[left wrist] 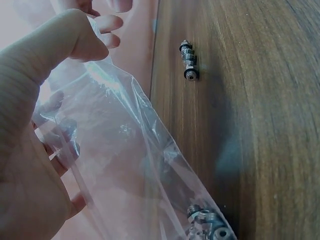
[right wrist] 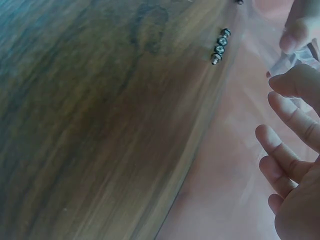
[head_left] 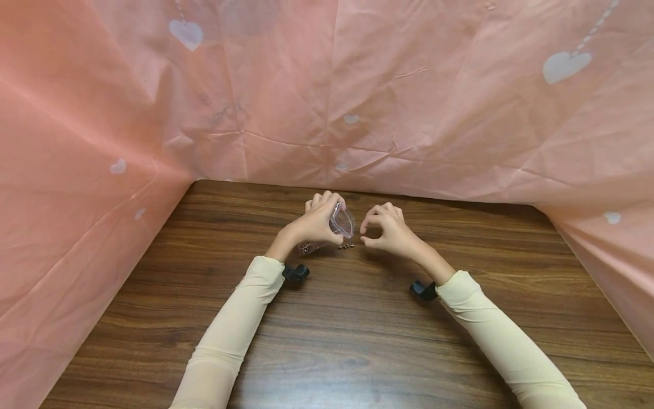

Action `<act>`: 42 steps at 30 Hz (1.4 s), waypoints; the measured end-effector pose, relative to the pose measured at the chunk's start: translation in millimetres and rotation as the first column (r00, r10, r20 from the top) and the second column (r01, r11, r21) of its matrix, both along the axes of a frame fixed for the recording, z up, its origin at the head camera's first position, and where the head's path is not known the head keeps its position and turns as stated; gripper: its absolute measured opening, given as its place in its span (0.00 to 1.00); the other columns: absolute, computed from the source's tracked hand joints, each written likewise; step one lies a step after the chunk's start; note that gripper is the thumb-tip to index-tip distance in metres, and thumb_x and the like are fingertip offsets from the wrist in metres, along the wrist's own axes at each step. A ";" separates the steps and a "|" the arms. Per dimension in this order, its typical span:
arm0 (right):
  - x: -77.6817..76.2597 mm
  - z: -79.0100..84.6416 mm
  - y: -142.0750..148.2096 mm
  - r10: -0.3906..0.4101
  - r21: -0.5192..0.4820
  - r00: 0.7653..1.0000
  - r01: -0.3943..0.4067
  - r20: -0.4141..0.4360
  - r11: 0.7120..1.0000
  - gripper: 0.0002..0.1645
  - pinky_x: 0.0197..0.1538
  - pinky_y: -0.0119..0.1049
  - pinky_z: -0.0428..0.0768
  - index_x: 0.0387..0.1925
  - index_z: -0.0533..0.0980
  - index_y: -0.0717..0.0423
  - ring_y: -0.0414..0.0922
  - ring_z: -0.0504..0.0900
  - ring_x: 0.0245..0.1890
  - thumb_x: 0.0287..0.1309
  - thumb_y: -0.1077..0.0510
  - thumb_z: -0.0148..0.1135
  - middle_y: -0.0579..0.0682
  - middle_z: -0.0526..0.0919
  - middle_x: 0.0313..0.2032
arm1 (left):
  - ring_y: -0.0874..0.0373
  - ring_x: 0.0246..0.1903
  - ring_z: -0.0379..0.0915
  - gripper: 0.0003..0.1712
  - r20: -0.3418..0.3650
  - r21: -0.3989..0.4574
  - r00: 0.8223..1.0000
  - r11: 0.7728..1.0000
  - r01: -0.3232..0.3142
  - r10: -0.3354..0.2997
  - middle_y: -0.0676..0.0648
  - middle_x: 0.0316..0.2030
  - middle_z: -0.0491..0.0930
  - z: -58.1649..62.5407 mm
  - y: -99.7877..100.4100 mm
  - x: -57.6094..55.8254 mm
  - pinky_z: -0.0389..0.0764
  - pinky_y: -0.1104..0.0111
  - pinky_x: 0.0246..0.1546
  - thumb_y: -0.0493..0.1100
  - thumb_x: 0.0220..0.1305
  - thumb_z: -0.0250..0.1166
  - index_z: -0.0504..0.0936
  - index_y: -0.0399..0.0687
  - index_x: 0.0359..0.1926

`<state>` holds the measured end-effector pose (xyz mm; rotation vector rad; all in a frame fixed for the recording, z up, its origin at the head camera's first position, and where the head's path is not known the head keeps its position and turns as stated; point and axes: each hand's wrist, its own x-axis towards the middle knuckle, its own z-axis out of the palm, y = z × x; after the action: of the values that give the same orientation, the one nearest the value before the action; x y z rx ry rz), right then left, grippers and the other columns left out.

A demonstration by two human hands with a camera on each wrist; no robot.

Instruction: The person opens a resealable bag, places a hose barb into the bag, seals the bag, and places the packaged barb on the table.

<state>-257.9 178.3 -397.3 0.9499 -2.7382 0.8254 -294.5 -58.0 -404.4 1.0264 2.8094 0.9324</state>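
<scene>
A clear plastic zip bag is held by my left hand, its mouth spread between thumb and fingers and facing right. Small metal fittings lie in the bag's lower end, seen through the film. My right hand hovers just right of the bag mouth. Its thumb and fingers are bent in a loose C with a gap between the tips, and no object shows there. On the table below the hands, a short row of small threaded metal pieces with dark rings lies near the bag.
The hands work over the far part of a brown wood-grain table. Pink cloth with white hearts hangs behind the table and along both sides. Dark wrist cameras sit below each wrist.
</scene>
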 end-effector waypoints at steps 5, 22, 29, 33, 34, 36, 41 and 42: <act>-1.0 -1.7 -2.6 0.004 0.032 1.000 -0.004 0.003 0.999 0.07 0.59 0.58 0.58 0.30 0.82 0.49 0.52 0.68 0.47 0.49 0.59 0.75 0.52 0.81 0.42 | 0.49 0.49 0.57 0.41 -0.007 0.004 1.000 1.000 -0.005 0.005 0.46 0.50 0.67 1.1 -0.5 0.7 0.57 0.53 0.56 0.47 0.38 0.77 0.66 0.52 0.54; -7.0 -7.9 -14.0 0.028 0.108 0.998 -0.034 0.057 0.994 0.08 0.55 0.54 0.60 0.31 0.84 0.50 0.50 0.68 0.45 0.47 0.59 0.76 0.52 0.82 0.42 | 0.48 0.49 0.57 0.39 0.002 0.018 1.000 1.000 -0.010 0.010 0.47 0.49 0.66 2.7 -1.2 0.0 0.57 0.54 0.56 0.46 0.39 0.78 0.67 0.52 0.53; -7.6 -7.5 -17.1 0.042 0.139 0.995 -0.054 0.087 0.989 0.08 0.54 0.53 0.60 0.31 0.84 0.51 0.50 0.67 0.43 0.47 0.59 0.76 0.53 0.82 0.41 | 0.49 0.49 0.56 0.40 -0.003 0.009 1.000 1.000 -0.005 0.005 0.47 0.49 0.66 2.8 -1.8 -0.1 0.57 0.55 0.55 0.46 0.39 0.78 0.67 0.52 0.53; -8.9 -9.8 -17.6 0.047 0.149 0.994 -0.061 0.100 0.987 0.08 0.53 0.53 0.60 0.31 0.84 0.51 0.50 0.66 0.43 0.47 0.59 0.76 0.54 0.82 0.41 | 0.48 0.48 0.56 0.40 0.001 0.010 1.000 1.000 -0.001 0.001 0.46 0.49 0.66 2.9 -1.8 0.0 0.57 0.55 0.55 0.45 0.38 0.78 0.67 0.52 0.53; -9.0 -10.4 -17.8 0.046 0.152 0.994 -0.061 0.101 0.987 0.08 0.54 0.53 0.60 0.31 0.84 0.51 0.50 0.66 0.43 0.47 0.59 0.76 0.54 0.82 0.41 | 0.48 0.48 0.56 0.40 0.003 0.011 1.000 1.000 0.000 0.000 0.46 0.49 0.66 3.0 -1.9 0.1 0.57 0.55 0.56 0.45 0.38 0.78 0.67 0.52 0.53; -9.1 -11.2 -18.0 0.048 0.153 0.993 -0.065 0.110 0.986 0.07 0.54 0.54 0.60 0.31 0.84 0.51 0.50 0.66 0.43 0.48 0.59 0.76 0.53 0.82 0.41 | 0.48 0.49 0.56 0.40 0.004 0.013 1.000 1.000 0.002 -0.002 0.46 0.48 0.66 2.9 -1.7 0.3 0.56 0.55 0.56 0.45 0.37 0.78 0.67 0.52 0.53; -8.9 -11.6 -18.5 0.054 0.157 0.991 -0.073 0.123 0.985 0.07 0.57 0.57 0.59 0.31 0.84 0.51 0.50 0.65 0.43 0.49 0.59 0.76 0.52 0.82 0.42 | 0.48 0.49 0.56 0.40 0.012 0.014 1.000 1.000 0.008 -0.008 0.47 0.48 0.66 2.8 -1.6 0.3 0.56 0.55 0.56 0.45 0.38 0.78 0.66 0.52 0.53; -9.0 -11.7 -18.6 0.055 0.158 0.991 -0.075 0.124 0.985 0.07 0.57 0.57 0.60 0.31 0.84 0.52 0.49 0.65 0.43 0.49 0.59 0.76 0.52 0.82 0.42 | 0.48 0.49 0.56 0.40 0.014 0.015 1.000 1.000 0.008 -0.009 0.46 0.48 0.66 2.9 -1.7 0.4 0.56 0.54 0.56 0.45 0.38 0.78 0.66 0.52 0.53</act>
<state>-267.0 159.7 -409.1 1.0577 -2.9298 0.6982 -294.1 -59.7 -401.5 1.0288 2.7891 0.9567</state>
